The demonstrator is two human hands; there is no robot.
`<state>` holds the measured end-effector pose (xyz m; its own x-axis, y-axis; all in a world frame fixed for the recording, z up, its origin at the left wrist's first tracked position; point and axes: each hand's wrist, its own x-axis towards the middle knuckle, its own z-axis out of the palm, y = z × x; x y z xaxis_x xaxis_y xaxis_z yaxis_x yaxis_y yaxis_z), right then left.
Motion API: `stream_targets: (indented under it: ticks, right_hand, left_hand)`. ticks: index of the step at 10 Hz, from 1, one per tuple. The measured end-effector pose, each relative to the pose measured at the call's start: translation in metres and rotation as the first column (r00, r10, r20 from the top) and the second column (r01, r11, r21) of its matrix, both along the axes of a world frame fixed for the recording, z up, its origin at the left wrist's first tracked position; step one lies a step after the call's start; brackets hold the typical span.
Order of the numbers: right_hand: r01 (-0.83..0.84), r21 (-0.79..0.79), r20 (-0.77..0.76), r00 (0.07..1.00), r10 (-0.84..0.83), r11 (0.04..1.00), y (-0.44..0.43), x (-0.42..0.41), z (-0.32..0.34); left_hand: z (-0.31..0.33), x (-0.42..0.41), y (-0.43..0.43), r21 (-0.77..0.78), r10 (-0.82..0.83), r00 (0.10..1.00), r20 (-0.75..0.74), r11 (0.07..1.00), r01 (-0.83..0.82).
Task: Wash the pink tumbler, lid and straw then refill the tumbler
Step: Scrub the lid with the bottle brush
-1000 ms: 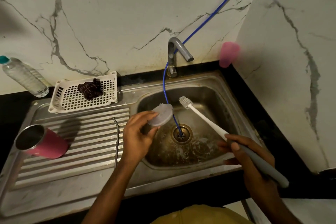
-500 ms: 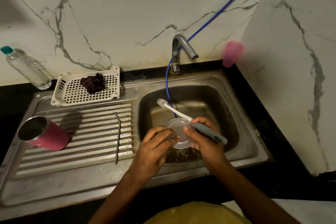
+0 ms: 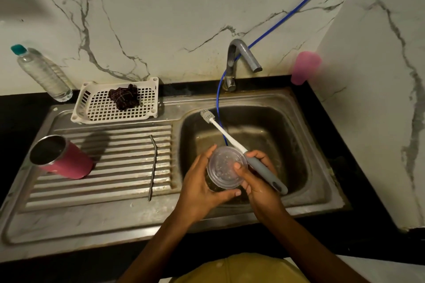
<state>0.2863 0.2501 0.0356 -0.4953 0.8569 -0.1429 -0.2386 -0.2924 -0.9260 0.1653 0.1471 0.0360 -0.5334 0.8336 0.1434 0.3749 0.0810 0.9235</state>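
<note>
The clear round lid [image 3: 224, 167] is held flat over the sink basin [image 3: 287, 135], gripped between both hands. My left hand [image 3: 200, 187] curls round its left and lower edge. My right hand [image 3: 257, 181] presses its thumb on the lid's face while its fingers hold the grey handle of a bottle brush [image 3: 239, 145], whose white bristle head points up-left. The pink tumbler [image 3: 62, 161] stands tilted on the drainboard at left, its steel mouth open upward. A bent metal straw [image 3: 153, 165] lies on the drainboard ridges.
A grey tap [image 3: 241, 55] stands behind the basin with a blue hose [image 3: 220, 99] running down to the drain. A white basket [image 3: 115, 103] holds a dark scrubber. A plastic water bottle [image 3: 41, 73] leans at far left. A pink cup [image 3: 304, 68] sits in the right corner.
My right hand came in from the right with the brush and joined my left hand on the lid. The lid turned from tilted up to face-up and lower over the basin.
</note>
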Motion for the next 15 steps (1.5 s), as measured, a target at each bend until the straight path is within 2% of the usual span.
stream_targets:
  ticks: [2, 4, 5, 6, 7, 8, 10, 11, 12, 13, 14, 15]
  right_hand:
    - [-0.027, 0.039, -0.014, 1.0, 0.027, 0.999, 0.0, 0.002, 0.002]
    - [-0.027, 0.042, -0.049, 0.998, 0.029, 0.999, 0.0, 0.003, 0.01]
    - [0.017, 0.027, 0.019, 1.0, -0.017, 1.0, 0.002, 0.004, 0.018]
    - [0.04, 0.057, 0.15, 0.987, -0.048, 0.998, 0.008, 0.013, 0.029]
    - [0.067, 0.182, 0.189, 0.977, -0.101, 0.981, 0.017, 0.037, 0.034]
    - [0.074, 0.211, 0.206, 0.971, -0.118, 0.975, 0.016, 0.066, 0.036]
    - [0.071, 0.027, 0.084, 0.994, -0.073, 0.997, -0.006, 0.105, 0.061]
    - [0.096, -0.002, 0.12, 0.988, -0.095, 0.995, -0.01, 0.111, 0.059]
    - [0.037, 0.114, 0.161, 0.985, -0.055, 0.993, -0.016, 0.109, 0.06]
    - [-0.081, 0.317, 0.199, 0.98, 0.017, 0.945, -0.021, 0.107, 0.073]
    - [-0.315, 0.557, 0.301, 0.939, 0.166, 0.769, -0.027, 0.109, 0.081]
    - [-0.592, 0.548, 0.51, 0.796, 0.326, 0.59, -0.019, 0.109, 0.072]
  left_hand:
    - [0.003, -0.003, 0.006, 0.041, -0.02, 1.0, -0.016, 0.999, 0.02]
    - [0.007, -0.009, 0.006, -0.002, -0.082, 0.97, -0.231, 0.996, 0.084]
    - [0.01, -0.006, 0.008, 0.018, -0.038, 0.971, -0.235, 0.999, 0.043]
    - [0.007, -0.006, 0.007, -0.018, -0.035, 0.959, -0.282, 0.999, 0.032]
    - [0.001, -0.016, 0.004, -0.027, 0.019, 0.946, -0.325, 0.999, -0.029]
    - [0.003, -0.032, 0.0, -0.045, 0.091, 0.926, -0.367, 0.992, -0.115]
    - [0.01, -0.058, 0.001, -0.093, 0.171, 0.909, -0.38, 0.971, -0.222]
    - [0.013, -0.064, 0.005, -0.053, 0.197, 0.907, -0.372, 0.971, -0.233]
    - [0.016, -0.065, 0.007, -0.085, 0.192, 0.919, -0.346, 0.968, -0.234]
    - [0.017, -0.066, 0.009, -0.09, 0.216, 0.925, -0.313, 0.963, -0.256]
    - [0.016, -0.069, 0.01, -0.092, 0.223, 0.933, -0.281, 0.962, -0.258]
    - [0.014, -0.071, 0.01, -0.11, 0.201, 0.936, -0.289, 0.964, -0.241]
